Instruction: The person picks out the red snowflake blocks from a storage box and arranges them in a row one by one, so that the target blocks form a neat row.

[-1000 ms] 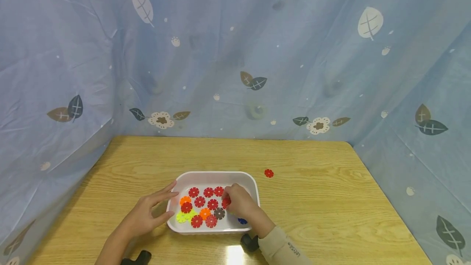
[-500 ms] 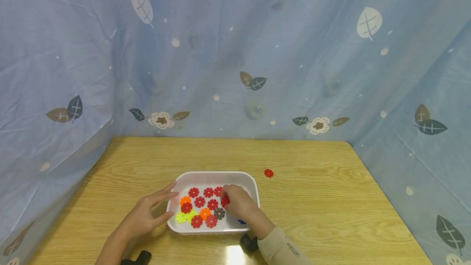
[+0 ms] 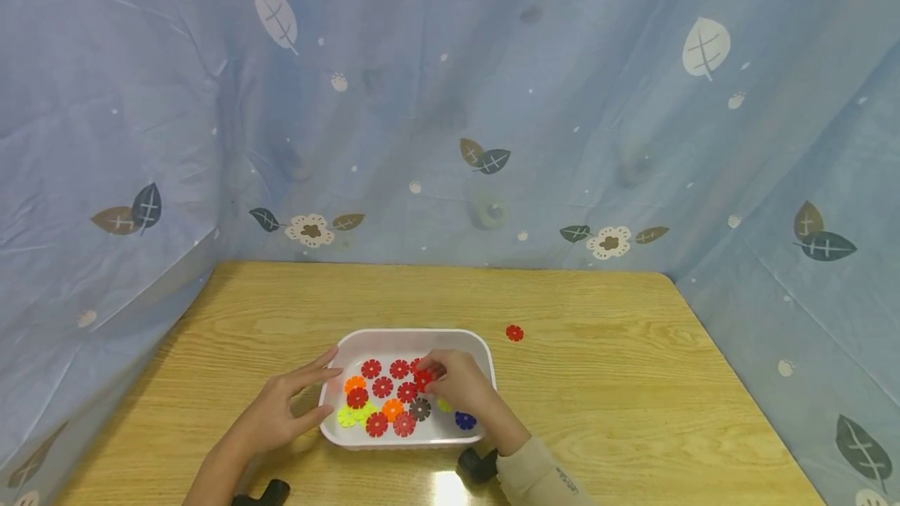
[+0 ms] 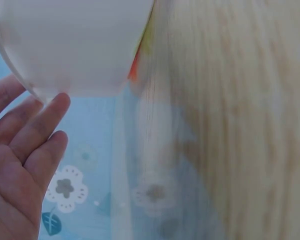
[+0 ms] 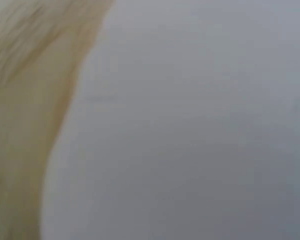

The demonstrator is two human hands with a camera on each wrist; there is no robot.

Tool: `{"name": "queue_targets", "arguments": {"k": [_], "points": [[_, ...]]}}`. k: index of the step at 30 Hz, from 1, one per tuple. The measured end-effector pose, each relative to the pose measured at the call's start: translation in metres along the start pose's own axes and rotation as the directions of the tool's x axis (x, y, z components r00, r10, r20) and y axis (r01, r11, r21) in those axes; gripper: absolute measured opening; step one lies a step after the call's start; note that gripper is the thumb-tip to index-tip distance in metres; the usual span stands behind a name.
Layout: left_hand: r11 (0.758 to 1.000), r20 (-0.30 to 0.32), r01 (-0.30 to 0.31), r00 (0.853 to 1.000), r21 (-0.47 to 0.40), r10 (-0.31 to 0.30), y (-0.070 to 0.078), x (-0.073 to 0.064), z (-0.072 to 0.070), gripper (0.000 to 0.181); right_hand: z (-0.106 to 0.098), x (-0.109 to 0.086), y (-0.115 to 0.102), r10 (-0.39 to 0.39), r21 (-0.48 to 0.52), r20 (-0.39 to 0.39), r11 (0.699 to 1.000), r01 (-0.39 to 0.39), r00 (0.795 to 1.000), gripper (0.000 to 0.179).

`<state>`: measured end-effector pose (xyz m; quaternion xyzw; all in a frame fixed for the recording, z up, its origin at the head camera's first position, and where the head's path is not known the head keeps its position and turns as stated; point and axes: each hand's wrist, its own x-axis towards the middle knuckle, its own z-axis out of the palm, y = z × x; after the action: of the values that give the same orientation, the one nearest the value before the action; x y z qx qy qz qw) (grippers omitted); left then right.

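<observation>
A white plastic tray (image 3: 408, 442) holds flat, notched snowflake discs in red, orange, yellow, dark grey and blue. At its left end, my left hand (image 3: 277, 408) has fingers spread along the rim. The left wrist view shows those fingertips (image 4: 63, 100) right at the tray's outer wall (image 4: 75, 50). My right hand (image 3: 460, 383) reaches inside the tray's right half, pinching a red snowflake disc (image 3: 423, 380) at its edge between thumb and fingers. Below the palm lie a yellow disc (image 3: 445, 405) and a blue disc (image 3: 465, 420). The right wrist view has only blurred white wall.
One loose red disc (image 3: 515, 333) lies on the wooden table (image 3: 598, 381), beyond the tray's right back corner. Blue patterned cloth (image 3: 450, 100) hangs behind the table and along both sides. Black wrist mounts (image 3: 478, 465) show near both forearms.
My right hand has lifted slightly and its fingers have loosened from a tighter curl. The red disc has shifted left and up, and the yellow disc shows beneath the hand. My left hand stays put.
</observation>
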<state>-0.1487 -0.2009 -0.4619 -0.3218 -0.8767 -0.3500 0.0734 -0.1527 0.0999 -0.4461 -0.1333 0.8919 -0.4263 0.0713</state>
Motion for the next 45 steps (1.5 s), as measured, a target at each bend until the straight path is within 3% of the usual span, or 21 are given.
{"name": "queue_targets", "arguments": {"k": [5, 11, 18, 22, 27, 32, 37, 45], "points": [[1.000, 0.005, 0.002, 1.000, 0.000, -0.002, 0.000, 0.000, 0.000, 0.042, -0.009, -0.003, 0.001, -0.051, 0.123, 0.003, 0.991, 0.051, 0.999, 0.025], [1.000, -0.002, -0.005, 1.000, 0.007, 0.006, 0.000, 0.001, 0.000, 0.042, -0.030, -0.009, 0.005, -0.072, 0.207, -0.053, 0.975, 0.081, 0.996, 0.028], [1.000, 0.006, 0.015, 1.000, 0.008, -0.015, 0.001, 0.001, -0.001, 0.041, -0.060, -0.018, 0.018, 0.013, 0.324, -0.166, 0.945, 0.042, 0.986, 0.032], [1.000, 0.010, 0.020, 1.000, 0.007, -0.020, 0.000, 0.001, -0.001, 0.042, -0.076, -0.022, 0.034, 0.076, 0.380, -0.264, 0.924, 0.031, 0.962, 0.033], [1.000, 0.010, 0.027, 1.000, 0.013, -0.027, -0.001, -0.001, 0.001, 0.041, -0.093, -0.028, 0.058, 0.140, 0.412, -0.334, 0.911, 0.011, 0.932, 0.034], [0.999, 0.006, 0.050, 0.999, 0.010, -0.050, -0.002, -0.001, 0.002, 0.042, -0.105, -0.031, 0.087, 0.183, 0.400, -0.372, 0.916, -0.021, 0.910, 0.037], [0.998, 0.008, 0.056, 0.998, 0.011, -0.056, -0.002, -0.001, 0.003, 0.043, -0.111, -0.029, 0.115, 0.259, 0.387, -0.378, 0.916, -0.103, 0.889, 0.040], [0.999, 0.003, 0.051, 0.999, 0.004, -0.051, -0.003, -0.001, 0.002, 0.042, -0.112, -0.021, 0.132, 0.347, 0.437, -0.355, 0.883, -0.174, 0.868, 0.040]]}}
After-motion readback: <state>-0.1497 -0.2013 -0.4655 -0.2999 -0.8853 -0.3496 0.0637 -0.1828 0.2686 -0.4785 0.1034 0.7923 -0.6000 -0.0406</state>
